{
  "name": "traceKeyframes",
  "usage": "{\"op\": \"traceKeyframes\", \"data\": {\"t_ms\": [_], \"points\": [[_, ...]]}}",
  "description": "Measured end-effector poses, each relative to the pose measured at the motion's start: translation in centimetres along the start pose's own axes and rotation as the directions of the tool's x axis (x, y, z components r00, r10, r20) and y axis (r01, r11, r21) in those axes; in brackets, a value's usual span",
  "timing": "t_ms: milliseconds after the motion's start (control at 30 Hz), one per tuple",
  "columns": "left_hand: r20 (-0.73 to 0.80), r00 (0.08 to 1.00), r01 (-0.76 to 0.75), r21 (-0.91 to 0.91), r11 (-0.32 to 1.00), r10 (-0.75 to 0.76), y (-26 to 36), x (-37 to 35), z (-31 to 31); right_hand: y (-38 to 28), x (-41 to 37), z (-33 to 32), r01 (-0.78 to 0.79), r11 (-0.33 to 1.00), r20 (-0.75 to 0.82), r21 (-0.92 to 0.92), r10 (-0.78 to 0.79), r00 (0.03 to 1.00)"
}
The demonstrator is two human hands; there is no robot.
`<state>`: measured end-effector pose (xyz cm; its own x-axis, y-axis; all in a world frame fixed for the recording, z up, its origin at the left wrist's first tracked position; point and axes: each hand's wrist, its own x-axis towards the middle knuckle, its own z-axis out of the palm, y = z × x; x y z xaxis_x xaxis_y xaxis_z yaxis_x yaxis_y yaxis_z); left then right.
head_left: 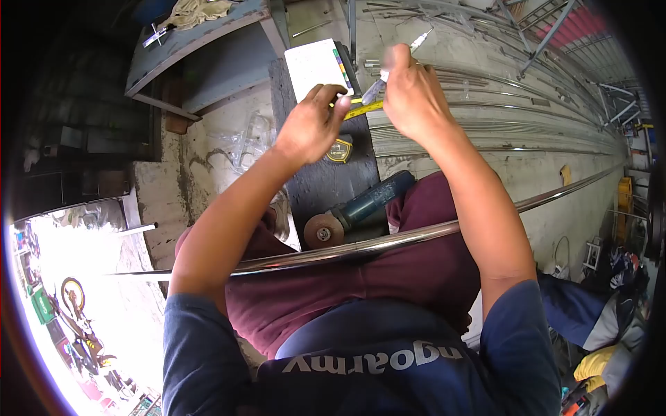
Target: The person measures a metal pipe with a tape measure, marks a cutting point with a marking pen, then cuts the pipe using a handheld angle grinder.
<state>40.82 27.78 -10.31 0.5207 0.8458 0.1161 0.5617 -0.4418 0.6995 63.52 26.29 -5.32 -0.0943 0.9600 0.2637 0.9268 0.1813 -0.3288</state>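
My left hand (312, 126) is over the dark bench, its thumb and fingers closed at the yellow blade of a tape measure (364, 109). Below that hand, the tape's yellow-and-black case (339, 151) lies on the bench. My right hand (416, 97) grips a slim white pen (420, 41), whose pointed end sticks out up and to the right. The right thumb is blurred. An open notebook (316, 69) with coloured tabs lies just beyond my left hand. Between my legs rests an angle grinder (368, 202) with a brown disc (323, 231).
A long shiny metal tube (409, 238) lies across my lap. Several thin metal rods and tubes (485, 128) cover the floor to the right. The narrow dark bench (305, 197) runs ahead of me. A grey metal table (229, 73) stands at the upper left.
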Motion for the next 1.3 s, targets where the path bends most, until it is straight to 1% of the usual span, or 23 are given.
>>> {"op": "traceKeyframes", "data": {"t_ms": [33,67,100,133,167,233,267,300,367,400,500,533,633,667,833,900,1000,1100,1200,1267,1300], "points": [[-0.021,0.998,0.05,-0.161,0.986,-0.054,2.4,0.0,-0.5,0.0,-0.3,0.6,0.033,0.999,-0.031,-0.013,-0.033,0.999],[0.056,0.994,0.106,-0.159,0.981,-0.098,4.8,0.1,-1.4,-0.2,-0.4,0.9,0.057,0.998,-0.067,0.008,-0.057,0.996],[0.131,0.981,0.162,-0.154,0.975,-0.142,6.4,0.1,-1.7,-0.7,-0.5,0.8,0.083,0.996,-0.084,-0.024,-0.085,0.993],[0.081,0.992,0.103,-0.066,0.992,-0.098,6.2,0.0,-0.9,-1.2,-0.6,0.5,0.111,0.992,-0.104,-0.058,-0.116,0.988],[0.135,0.981,0.165,-0.209,0.964,-0.139,6.3,-0.1,-1.2,-1.6,-0.3,0.0,0.14,0.986,-0.126,-0.095,-0.151,0.98],[0.262,0.948,0.29,-0.468,0.835,-0.182,6.6,-0.4,-1.7,-1.7,0.7,-1.8,0.007,0.999,-0.129,-0.033,-0.012,0.992],[0.354,0.934,0.31,-0.753,0.58,-0.041,6.0,-0.6,-2.5,-1.6,0.8,-2.8,-0.064,0.998,-0.124,-0.002,0.063,0.99],[0.336,0.941,0.281,-0.709,0.646,-0.041,6.2,-1.0,-3.5,-1.1,0.9,-3.9,-0.075,0.99,-0.151,0.121,0.093,0.984],[0.3,0.953,0.218,-0.603,0.767,-0.036,7.6,-2.2,-5.9,0.6,0.7,-6.4,-0.08,0.928,-0.195,0.363,0.16,0.968],[0.252,0.96,0.217,-0.408,0.887,-0.119,8.2,-2.6,-6.7,1.7,0.1,-7.8,-0.203,0.687,0.112,0.698,0.175,0.978],[0.005,1.0,0.025,-0.245,0.969,-0.025,7.7,-3.2,-6.7,-1.4,-2.6,-11.6,-0.161,0.537,0.166,0.828,0.04,0.985],[0.0,1.0,0.026,-0.236,0.972,-0.027,8.0,-3.3,-7.0,-2.1,-3.1,-11.0,-0.061,0.41,0.073,0.91,-0.012,0.997],[0.0,1.0,0.025,-0.207,0.978,-0.026,8.9,-3.5,-7.6,-4.2,-4.3,-11.1,0.001,0.253,-0.014,0.967,0.049,0.999],[0.005,1.0,0.028,-0.198,0.98,-0.027,9.1,-3.5,-7.6,-3.7,-4.4,-10.9,0.025,0.195,-0.028,0.981,0.013,1.0],[0.066,0.996,0.07,-0.167,0.984,-0.059,10.6,-3.7,-8.2,-4.3,-4.9,-10.5,0.019,0.164,-0.025,0.986,0.037,0.999],[0.081,0.995,0.07,-0.145,0.987,-0.059,10.8,-3.8,-8.2,-4.3,-5.1,-10.7,0.017,0.162,-0.024,0.987,0.042,0.999],[0.084,0.996,0.043,-0.057,0.997,-0.038,10.9,-3.8,-8.2,-4.0,-5.1,-11.0,0.018,0.17,-0.027,0.985,0.046,0.999],[0.089,0.995,0.038,-0.031,0.999,-0.035,11.3,-3.7,-8.4,-3.7,-5.2,-11.0,0.01,0.155,-0.016,0.988,0.04,0.999],[0.053,0.999,-0.006,-0.068,0.998,0.009,11.3,-3.6,-8.1,-3.9,-5.2,-10.4,-0.035,0.127,0.029,0.991,0.054,0.998],[0.018,0.994,-0.107,0.03,0.994,0.106,11.2,-3.5,-8.2,-4.1,-5.0,-9.9,-0.077,0.097,0.07,0.992,0.074,0.995],[0.005,0.988,-0.155,0.08,0.985,0.155,11.2,-3.4,-8.2,-3.9,-4.9,-9.5,-0.127,0.068,0.121,0.99,0.088,0.989]]}}
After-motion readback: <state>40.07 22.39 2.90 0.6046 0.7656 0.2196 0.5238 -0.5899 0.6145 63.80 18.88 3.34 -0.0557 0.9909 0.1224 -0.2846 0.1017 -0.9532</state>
